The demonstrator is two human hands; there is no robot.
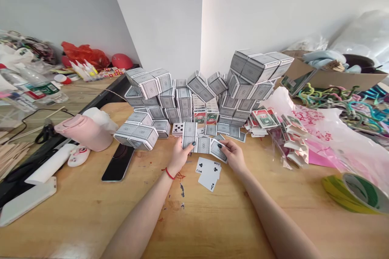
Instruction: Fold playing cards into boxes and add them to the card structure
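Note:
My left hand [179, 157] is closed on a grey-backed playing card [189, 134] that it holds upright. My right hand [232, 154] pinches another grey-backed card [217, 149] by its edge. Between and behind the hands, several cards [212, 130] lie face down on the wooden table [212, 218]. Two face-up cards, a two of clubs [209, 165] and a four [208, 181], lie just in front of my hands. Behind them rises a wall of card blocks [206, 89] folded from cards and piled up in the corner.
A pink bottle [83, 131] lies at left beside a black phone [119, 161] and a white tube [50, 164]. Empty card boxes [264, 117] and pink plastic bags [328, 137] spread to the right. A green tape roll [355, 194] sits at far right.

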